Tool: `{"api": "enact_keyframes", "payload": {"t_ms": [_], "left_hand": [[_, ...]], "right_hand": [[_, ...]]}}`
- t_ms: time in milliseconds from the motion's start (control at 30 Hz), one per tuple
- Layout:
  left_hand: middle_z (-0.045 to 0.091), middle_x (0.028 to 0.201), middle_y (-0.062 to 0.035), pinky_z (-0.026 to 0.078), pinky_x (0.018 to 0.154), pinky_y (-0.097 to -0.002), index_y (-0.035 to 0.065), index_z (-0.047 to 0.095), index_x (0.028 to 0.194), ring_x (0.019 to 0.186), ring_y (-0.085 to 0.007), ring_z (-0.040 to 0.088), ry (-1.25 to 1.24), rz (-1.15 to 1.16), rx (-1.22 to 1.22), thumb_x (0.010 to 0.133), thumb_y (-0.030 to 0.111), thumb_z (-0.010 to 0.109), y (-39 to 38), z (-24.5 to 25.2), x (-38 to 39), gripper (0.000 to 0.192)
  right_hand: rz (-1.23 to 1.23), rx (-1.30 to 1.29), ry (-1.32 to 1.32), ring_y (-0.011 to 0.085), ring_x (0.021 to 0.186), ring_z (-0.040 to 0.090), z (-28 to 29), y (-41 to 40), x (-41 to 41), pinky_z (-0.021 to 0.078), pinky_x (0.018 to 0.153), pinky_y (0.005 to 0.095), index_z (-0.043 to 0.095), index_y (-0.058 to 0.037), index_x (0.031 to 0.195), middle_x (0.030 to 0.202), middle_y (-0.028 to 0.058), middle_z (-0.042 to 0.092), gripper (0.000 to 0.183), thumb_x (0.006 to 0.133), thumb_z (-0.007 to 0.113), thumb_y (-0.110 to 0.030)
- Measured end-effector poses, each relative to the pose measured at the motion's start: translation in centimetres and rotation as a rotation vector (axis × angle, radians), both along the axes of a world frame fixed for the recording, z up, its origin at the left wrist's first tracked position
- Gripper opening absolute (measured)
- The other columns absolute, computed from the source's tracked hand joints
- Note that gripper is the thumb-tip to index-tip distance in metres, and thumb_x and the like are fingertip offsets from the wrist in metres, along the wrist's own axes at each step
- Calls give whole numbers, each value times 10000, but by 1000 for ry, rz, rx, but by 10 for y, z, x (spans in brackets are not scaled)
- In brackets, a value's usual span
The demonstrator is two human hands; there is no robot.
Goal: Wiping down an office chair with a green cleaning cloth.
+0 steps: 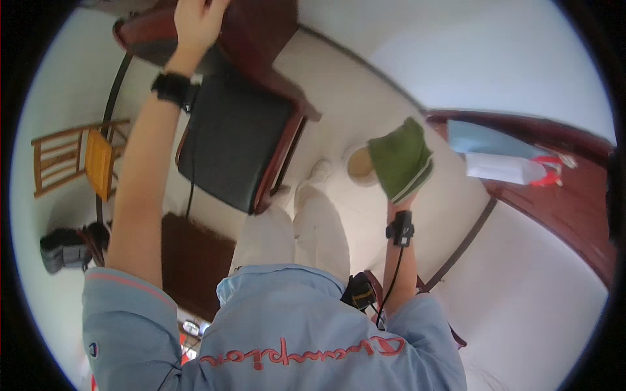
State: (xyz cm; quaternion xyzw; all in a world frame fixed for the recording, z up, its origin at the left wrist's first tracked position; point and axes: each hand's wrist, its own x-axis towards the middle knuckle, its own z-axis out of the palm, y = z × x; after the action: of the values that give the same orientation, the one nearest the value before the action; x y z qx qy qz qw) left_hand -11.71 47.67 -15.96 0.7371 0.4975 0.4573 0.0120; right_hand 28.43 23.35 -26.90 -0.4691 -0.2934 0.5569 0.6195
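Note:
My left hand (198, 24) reaches to the top rim of the view, over the dark red wooden armchair (288, 93) with a black seat (234, 141). Its fingertips are cut off, so I cannot tell whether it grips the wood. A green cloth (402, 159) with a pale edge stripe covers most of my right hand (402, 199), which holds it out in front of me on the right. Just left of the cloth, and partly hidden by it, a round pale-rimmed vessel (361, 166) with a tan inside stands on the floor.
On a reddish-brown wooden surface (582, 210) at right lies a white bottle with a red trigger head (547, 170), beside a light blue sheet (489, 137). A slatted wooden chair (98, 161) and a dark bag (66, 249) are at left. Cables run along both arms.

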Motion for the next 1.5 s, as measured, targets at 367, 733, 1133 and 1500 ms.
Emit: {"api": "enact_keyframes", "payload": {"t_ms": [367,733,1133,1500], "left_hand": [[499,622,-63,379,652,-351,67,534,791,627,-238,503,75,-112,-111,726,181,577,-28,-6,86,138],[550,668,-116,421,621,-349,18,508,773,645,-278,544,91,-213,-226,686,152,595,-35,-25,122,182],[528,651,-54,359,731,-360,53,498,747,694,-239,526,119,-133,-238,670,191,582,-38,-58,179,179],[431,1194,-144,298,946,-338,-17,408,1164,1115,-226,400,-299,-420,-658,920,342,307,-139,3,171,445]], "right_hand": [[-119,42,729,246,1097,438,81,-11,-8,354,941,390,376,-75,1241,1240,90,430,420,895,358,-313],[-187,25,801,268,1105,436,105,-23,9,349,941,405,416,-100,1223,1245,93,433,428,891,341,-359],[-372,53,634,263,1101,443,105,-65,44,361,935,402,402,-92,1232,1249,92,428,442,891,348,-368],[123,-86,704,243,1033,495,101,-3,2,423,867,373,466,-69,1173,1160,111,502,365,882,410,-282]]}}
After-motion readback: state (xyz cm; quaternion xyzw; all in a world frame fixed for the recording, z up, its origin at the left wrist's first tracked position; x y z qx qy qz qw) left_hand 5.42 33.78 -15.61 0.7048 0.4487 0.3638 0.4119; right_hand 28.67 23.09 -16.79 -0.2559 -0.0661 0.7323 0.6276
